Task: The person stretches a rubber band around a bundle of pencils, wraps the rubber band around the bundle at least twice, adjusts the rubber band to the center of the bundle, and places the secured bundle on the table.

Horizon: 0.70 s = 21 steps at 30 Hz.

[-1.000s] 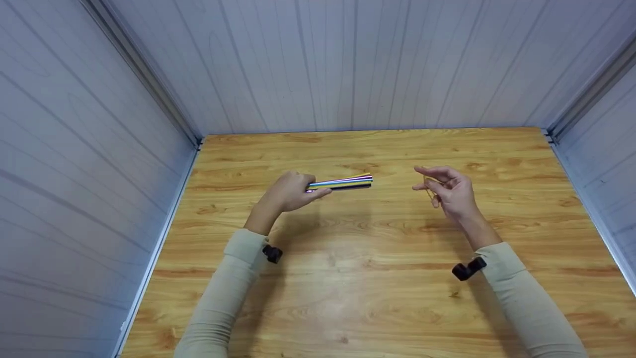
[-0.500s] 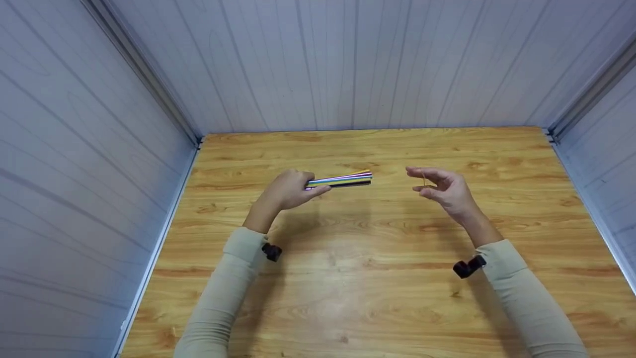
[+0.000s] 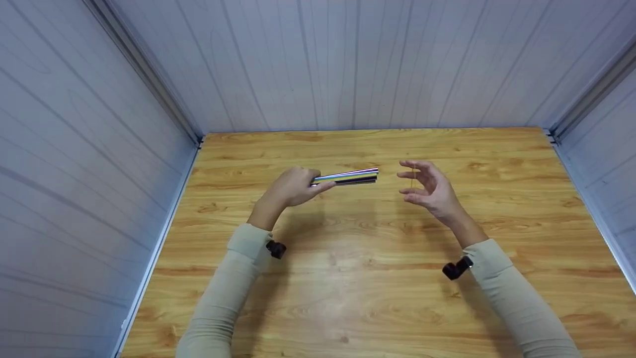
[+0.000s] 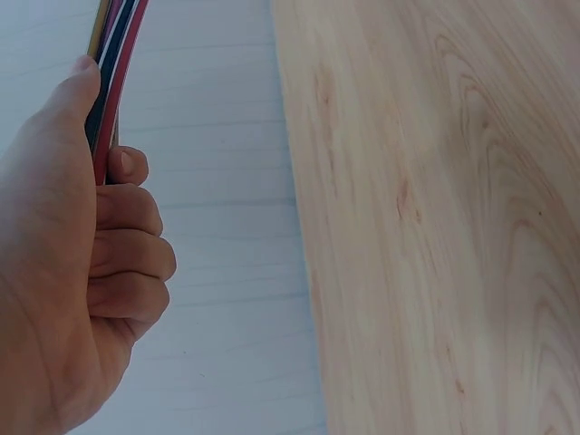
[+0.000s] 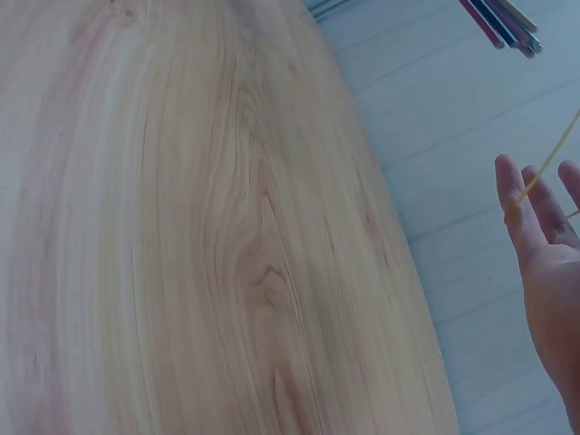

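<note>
A bundle of thin coloured sticks that look like pencils (image 3: pixel 355 176) lies in the grip of my left hand (image 3: pixel 293 188), above the table. Their free ends point right. In the left wrist view, the curled fingers (image 4: pixel 131 249) wrap the bundle (image 4: pixel 113 82) and the thumb lies along it; the ends inside the fist are hidden. A thin yellow rubber band (image 3: pixel 413 176) is stretched over the spread fingers and thumb of my right hand (image 3: pixel 432 191), a short gap right of the bundle's ends. The right wrist view shows the band (image 5: pixel 548 163) across the extended fingers.
Both hands are over a wood-grain table (image 3: pixel 343 278). Pale panel walls enclose it: the back wall (image 3: pixel 328 64), the left wall (image 3: pixel 74 174) and the right wall (image 3: pixel 608 164). A small black camera sits on each wrist.
My right hand has moved left, closer to the bundle, and its fingers have spread, stretching the rubber band taller. The left hand with the bundle has shifted slightly right and up.
</note>
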{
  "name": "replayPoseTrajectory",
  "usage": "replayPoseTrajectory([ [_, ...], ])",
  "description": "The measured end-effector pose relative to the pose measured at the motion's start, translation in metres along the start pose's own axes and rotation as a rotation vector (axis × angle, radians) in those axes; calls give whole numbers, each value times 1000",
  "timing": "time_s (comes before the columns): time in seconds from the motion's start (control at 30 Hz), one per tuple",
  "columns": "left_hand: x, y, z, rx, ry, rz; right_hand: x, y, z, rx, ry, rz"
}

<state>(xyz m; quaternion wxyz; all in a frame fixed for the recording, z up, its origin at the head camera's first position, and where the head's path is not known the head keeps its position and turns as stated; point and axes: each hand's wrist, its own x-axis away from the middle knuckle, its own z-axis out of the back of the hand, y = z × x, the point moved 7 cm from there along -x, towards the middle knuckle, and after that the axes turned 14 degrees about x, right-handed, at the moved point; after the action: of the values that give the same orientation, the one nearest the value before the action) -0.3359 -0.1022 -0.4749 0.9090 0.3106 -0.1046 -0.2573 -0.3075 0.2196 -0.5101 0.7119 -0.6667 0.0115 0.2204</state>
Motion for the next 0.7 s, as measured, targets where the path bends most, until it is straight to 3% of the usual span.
replayPoseTrajectory([
  [0.33, -5, 9, -5, -2, 0, -28, -9, 1, -21, 55, -25, -8],
  [0.7, -15, 19, -12, -5, -47, -7, -18, -6, -39, -2, -34, -7],
])
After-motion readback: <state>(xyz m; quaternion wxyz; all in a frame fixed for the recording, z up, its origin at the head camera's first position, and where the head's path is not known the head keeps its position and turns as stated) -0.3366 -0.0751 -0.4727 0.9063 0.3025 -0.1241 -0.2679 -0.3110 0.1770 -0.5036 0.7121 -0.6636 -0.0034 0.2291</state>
